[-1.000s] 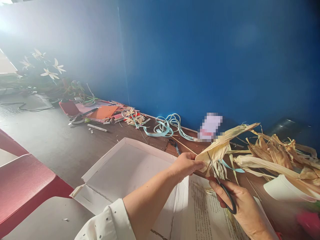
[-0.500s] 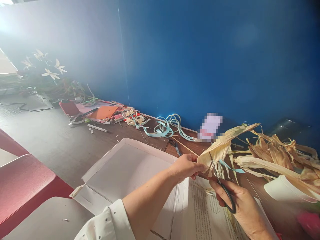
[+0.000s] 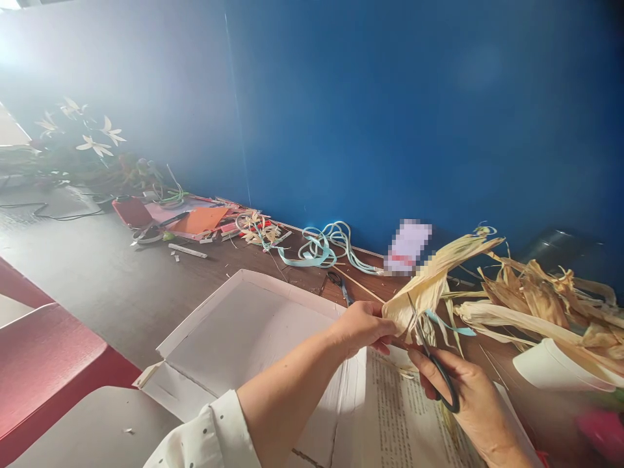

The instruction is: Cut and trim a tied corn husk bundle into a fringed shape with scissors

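My left hand [image 3: 363,326] pinches the lower end of a pale dried corn husk [image 3: 439,274] and holds it up over the table. My right hand [image 3: 463,393] grips black-handled scissors [image 3: 433,367], whose blades reach up into the husk's base, just right of my left fingers. Thin husk strips and a light blue ribbon piece [image 3: 451,325] hang below the cut. An open newspaper page [image 3: 394,422] lies under both hands.
A flattened white cardboard box [image 3: 244,338] lies in front of me. A heap of dried husks [image 3: 541,305] and a white cup [image 3: 556,367] sit at right. Blue ribbon [image 3: 322,247], small scissors [image 3: 340,285], coloured paper [image 3: 199,220], husk flowers [image 3: 97,140] and a red chair [image 3: 43,370] stand leftward.
The husk tip has risen slightly and the scissors have edged up into the husk base. Both hands keep their hold.
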A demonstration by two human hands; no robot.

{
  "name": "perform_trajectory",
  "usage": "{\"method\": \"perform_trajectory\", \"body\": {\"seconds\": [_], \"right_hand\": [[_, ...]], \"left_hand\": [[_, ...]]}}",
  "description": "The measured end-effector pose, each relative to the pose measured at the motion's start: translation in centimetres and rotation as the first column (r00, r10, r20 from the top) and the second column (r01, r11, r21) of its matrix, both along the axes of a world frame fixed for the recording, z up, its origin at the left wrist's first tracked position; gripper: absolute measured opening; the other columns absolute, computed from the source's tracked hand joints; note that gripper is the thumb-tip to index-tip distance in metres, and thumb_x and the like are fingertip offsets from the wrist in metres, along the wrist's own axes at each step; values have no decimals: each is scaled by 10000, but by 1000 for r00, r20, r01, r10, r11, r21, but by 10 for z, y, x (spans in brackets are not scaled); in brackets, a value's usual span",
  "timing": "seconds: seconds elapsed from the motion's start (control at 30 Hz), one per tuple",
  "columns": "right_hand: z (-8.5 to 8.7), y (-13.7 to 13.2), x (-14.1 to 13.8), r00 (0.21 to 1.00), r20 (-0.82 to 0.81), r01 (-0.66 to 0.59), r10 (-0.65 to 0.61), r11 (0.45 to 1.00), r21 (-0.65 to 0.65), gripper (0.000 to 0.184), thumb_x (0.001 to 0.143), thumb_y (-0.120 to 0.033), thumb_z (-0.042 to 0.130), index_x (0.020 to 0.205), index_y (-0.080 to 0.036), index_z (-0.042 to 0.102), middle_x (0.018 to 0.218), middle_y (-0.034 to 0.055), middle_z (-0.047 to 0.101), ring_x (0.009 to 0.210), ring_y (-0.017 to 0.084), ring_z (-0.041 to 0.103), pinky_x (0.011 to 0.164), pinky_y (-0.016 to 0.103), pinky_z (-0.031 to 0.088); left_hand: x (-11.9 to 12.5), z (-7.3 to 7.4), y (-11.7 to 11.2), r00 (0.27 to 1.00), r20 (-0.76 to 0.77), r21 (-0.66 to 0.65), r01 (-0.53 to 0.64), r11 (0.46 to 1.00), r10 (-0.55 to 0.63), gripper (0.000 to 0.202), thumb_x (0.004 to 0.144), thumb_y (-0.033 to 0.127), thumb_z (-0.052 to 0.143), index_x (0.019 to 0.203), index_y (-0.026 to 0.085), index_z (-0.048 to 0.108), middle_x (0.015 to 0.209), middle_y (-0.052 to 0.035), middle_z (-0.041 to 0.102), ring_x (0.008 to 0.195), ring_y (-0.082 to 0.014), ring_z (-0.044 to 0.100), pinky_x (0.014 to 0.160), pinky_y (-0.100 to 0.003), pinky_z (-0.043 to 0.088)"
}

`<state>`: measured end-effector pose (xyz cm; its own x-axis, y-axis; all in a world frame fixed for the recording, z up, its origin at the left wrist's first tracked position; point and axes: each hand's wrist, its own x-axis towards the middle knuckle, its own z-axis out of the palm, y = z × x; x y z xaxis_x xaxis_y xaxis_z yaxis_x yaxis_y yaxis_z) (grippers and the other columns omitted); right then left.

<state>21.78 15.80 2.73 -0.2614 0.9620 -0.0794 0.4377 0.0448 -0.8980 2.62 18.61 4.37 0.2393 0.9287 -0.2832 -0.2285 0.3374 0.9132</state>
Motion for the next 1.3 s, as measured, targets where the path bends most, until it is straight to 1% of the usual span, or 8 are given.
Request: {"method": "perform_trajectory", "body": {"seconds": [0.1,0.17,0.27,0.33,0.47,0.6,0.87,1.3], "right_hand": [[-2,2,2,1000,-2,11,-11,1000,5,408,800,-597,657,836,-192,636,559,-33,484,564,141,418,533,217,331],[-3,2,3,1000,-2,10,-10,1000,16,418,809,-608,647,817,-190,636,557,-28,488,561,139,417,531,216,332],[-3,2,4,1000,-17,16,-16,1000,21,451,818,-624,638,723,-183,616,551,-17,492,553,134,416,524,214,338],[-4,3,3,999,-53,13,-13,1000,-5,425,816,-610,655,809,-185,647,565,-21,495,566,136,434,535,209,364],[-8,6,0,986,-77,-152,148,987,-52,463,867,-577,624,1117,-188,650,618,-15,528,612,158,482,555,214,407],[-9,7,-4,963,-82,-264,258,962,-75,527,883,-586,616,1230,-190,612,647,-18,525,630,152,468,583,212,430],[-9,7,1,963,-70,-268,262,957,-111,574,909,-604,585,1231,-129,593,689,-7,545,644,142,484,608,213,455],[-1,5,4,973,33,-229,231,973,-42,566,901,-621,567,1143,-116,652,629,-4,547,616,148,509,589,210,474]], "left_hand": [[1,4,-1,998,40,-48,-47,998,49,133,658,89,631,717,145,526,549,16,561,504,-104,544,489,-219,503],[1,5,-2,997,59,-67,-46,997,50,120,688,86,610,721,148,513,568,6,588,520,-113,577,525,-235,525],[1,4,-2,999,23,-33,-39,999,39,111,688,97,629,681,143,528,577,13,576,522,-98,561,510,-210,509],[2,2,-2,998,-26,8,-64,998,64,135,665,100,662,644,139,535,569,27,547,496,-75,512,462,-175,461],[3,0,0,988,-30,32,-152,988,153,160,680,95,654,614,143,516,528,43,503,441,-56,450,429,-166,405],[4,0,1,978,-39,49,-204,978,206,154,693,90,646,616,141,521,533,41,504,444,-63,461,448,-182,413],[0,5,1,984,-86,76,-152,985,158,158,727,128,663,631,137,537,551,37,505,468,-60,453,480,-190,403],[-4,1,0,990,-88,139,-101,985,114,201,732,229,700,660,141,534,553,42,478,479,-59,432,471,-188,361]]}}
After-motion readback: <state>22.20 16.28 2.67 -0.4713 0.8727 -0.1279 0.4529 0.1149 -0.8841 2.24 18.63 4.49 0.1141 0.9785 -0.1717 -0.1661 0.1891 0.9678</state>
